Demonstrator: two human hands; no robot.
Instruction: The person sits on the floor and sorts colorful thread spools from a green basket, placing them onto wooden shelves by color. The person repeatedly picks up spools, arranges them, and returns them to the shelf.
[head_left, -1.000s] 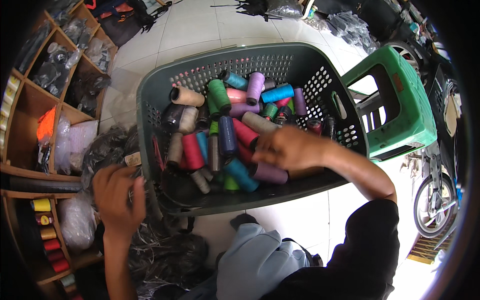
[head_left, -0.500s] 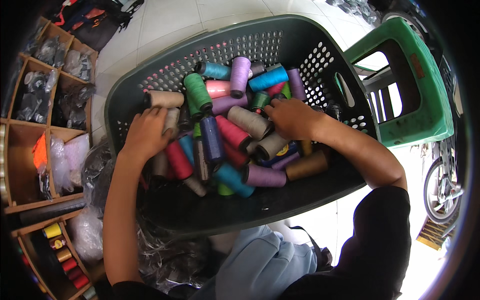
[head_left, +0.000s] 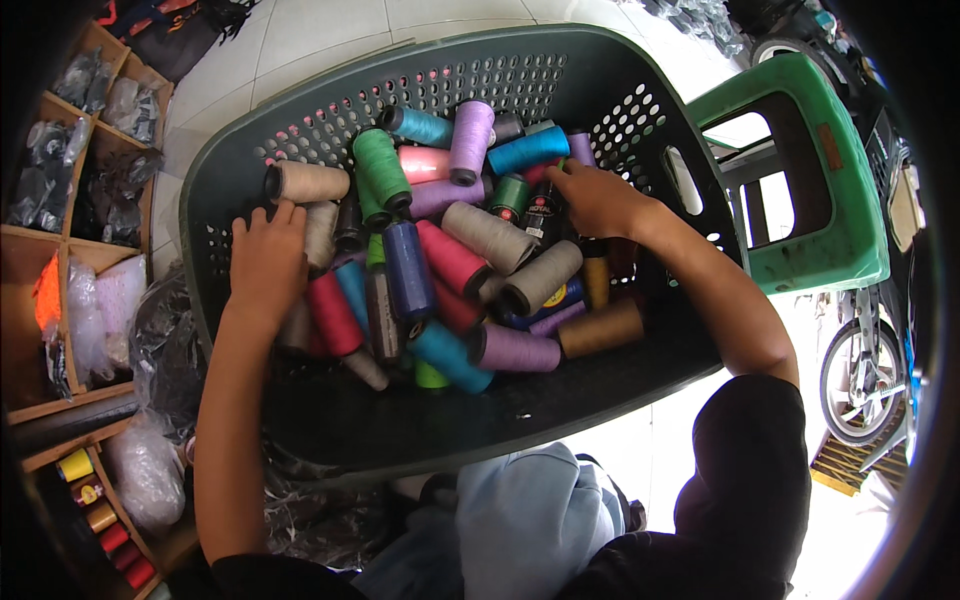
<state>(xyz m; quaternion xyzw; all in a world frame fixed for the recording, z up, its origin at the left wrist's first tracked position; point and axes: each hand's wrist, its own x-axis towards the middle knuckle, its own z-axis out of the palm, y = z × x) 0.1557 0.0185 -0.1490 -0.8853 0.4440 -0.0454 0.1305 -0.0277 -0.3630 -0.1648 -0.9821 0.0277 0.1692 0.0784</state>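
A big dark green plastic basket [head_left: 470, 425] with perforated walls holds a jumble of thread spools in many colours. At its left side my left hand [head_left: 268, 255] lies with fingers spread, touching a grey spool [head_left: 320, 235] just below a beige spool [head_left: 310, 182]. My right hand [head_left: 605, 200] reaches in at the right, fingers bent down beside a black spool [head_left: 540, 212] and below a bright blue spool [head_left: 528, 151]; its thumb and grip are hidden. Between the hands lie a dark blue spool [head_left: 409, 270], a green spool [head_left: 382, 170] and a pink-red spool [head_left: 450, 257].
On the right stands a green plastic stool [head_left: 835, 180], with a wheel [head_left: 858, 382] beyond it. Wooden compartments [head_left: 75, 235] with plastic-wrapped items line the left, with more spools [head_left: 100, 517] lower down. Clear plastic wrap [head_left: 150, 470] lies next to my left forearm.
My right hand has moved up and right, uncovering the black spool and more of the grey spools. My left hand has shifted slightly left and down. The basket appears farther left in view.
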